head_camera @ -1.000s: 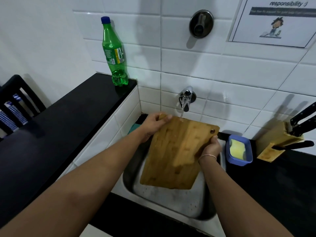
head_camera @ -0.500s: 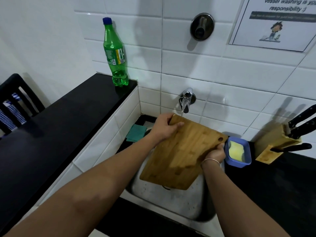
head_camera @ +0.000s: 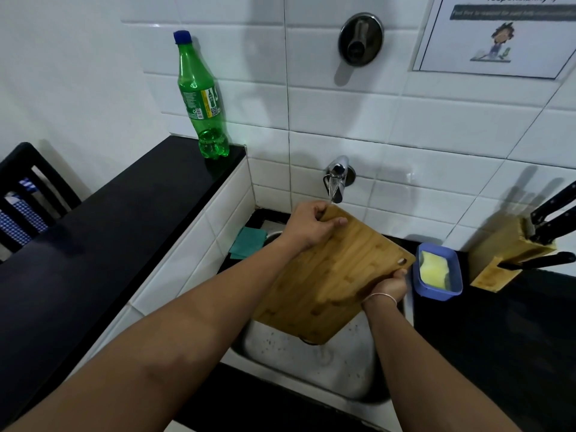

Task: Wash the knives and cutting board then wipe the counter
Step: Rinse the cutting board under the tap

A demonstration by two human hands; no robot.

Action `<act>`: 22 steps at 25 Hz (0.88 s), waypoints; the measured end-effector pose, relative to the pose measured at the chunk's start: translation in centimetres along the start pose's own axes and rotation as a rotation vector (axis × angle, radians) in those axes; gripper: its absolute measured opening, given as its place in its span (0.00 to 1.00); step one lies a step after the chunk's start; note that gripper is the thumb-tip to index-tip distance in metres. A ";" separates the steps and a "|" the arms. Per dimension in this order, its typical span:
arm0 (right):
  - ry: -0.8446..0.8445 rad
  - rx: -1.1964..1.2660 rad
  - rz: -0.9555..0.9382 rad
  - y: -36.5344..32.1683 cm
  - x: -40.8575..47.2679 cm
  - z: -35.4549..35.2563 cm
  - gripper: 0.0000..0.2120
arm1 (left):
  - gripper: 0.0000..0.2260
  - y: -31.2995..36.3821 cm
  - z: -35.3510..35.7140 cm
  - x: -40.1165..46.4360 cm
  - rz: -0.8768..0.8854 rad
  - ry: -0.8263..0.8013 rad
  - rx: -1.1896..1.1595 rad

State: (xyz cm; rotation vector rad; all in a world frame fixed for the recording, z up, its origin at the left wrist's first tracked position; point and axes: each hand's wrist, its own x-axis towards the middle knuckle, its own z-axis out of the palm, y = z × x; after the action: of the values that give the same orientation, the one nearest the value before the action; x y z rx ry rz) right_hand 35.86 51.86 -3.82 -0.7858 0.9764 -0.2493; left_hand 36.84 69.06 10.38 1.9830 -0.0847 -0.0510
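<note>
A wooden cutting board is held tilted over the steel sink, its top corner under the running tap. My left hand grips the board's upper left edge, thumb on its face. My right hand grips the right edge just below the hanging hole. Black-handled knives stand in a wooden block on the black counter at the right.
A blue tub holding a yellow sponge sits right of the sink. A teal cloth lies at the sink's left corner. A green bottle stands on the raised black ledge. A dark chair is at far left.
The board has swung so its right side sits lower and nearer the blue tub. Both hands have kept their grip and shifted right with it.
</note>
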 end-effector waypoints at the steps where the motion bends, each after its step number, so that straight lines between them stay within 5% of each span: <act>1: -0.006 0.002 0.011 -0.1 0.0 0.0 0.16 | 0.07 -0.1 0.0 0.1 -0.007 0.006 -0.001; 6: -0.102 -0.164 -0.215 -0.6 -2.5 2.3 0.13 | 0.14 -3.8 -1.1 0.6 -0.180 0.290 -0.012; 9: -0.215 -0.541 -0.727 0.3 -6.1 3.6 0.13 | 0.33 -6.1 -2.6 0.8 -0.694 0.374 -0.467; 12: -0.366 -0.747 -1.191 1.3 -8.8 2.9 0.15 | 0.27 -6.7 -4.8 0.9 -0.945 0.216 -0.753; 14: -0.540 -0.757 -1.456 1.7 -9.3 2.0 0.16 | 0.13 -7.0 -5.5 1.1 -0.952 0.176 -0.748; 17: -0.949 -0.918 -1.718 1.3 -8.4 0.1 0.13 | 0.06 -7.1 -5.5 1.1 -0.878 0.164 -0.639; 19: -1.123 -1.131 -1.764 1.0 -7.5 -1.4 0.16 | 0.04 -7.0 -5.5 1.1 -0.796 0.116 -0.541; 22: -1.134 -1.337 -1.609 0.9 -5.9 -3.8 0.22 | 0.09 -7.1 -5.2 1.0 -0.722 0.009 -0.358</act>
State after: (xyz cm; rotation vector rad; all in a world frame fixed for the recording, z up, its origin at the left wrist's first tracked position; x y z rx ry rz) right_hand 29.36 53.76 -1.80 -2.4480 -0.9739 -0.4039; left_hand 38.53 76.56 5.99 1.5660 0.6091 -0.4891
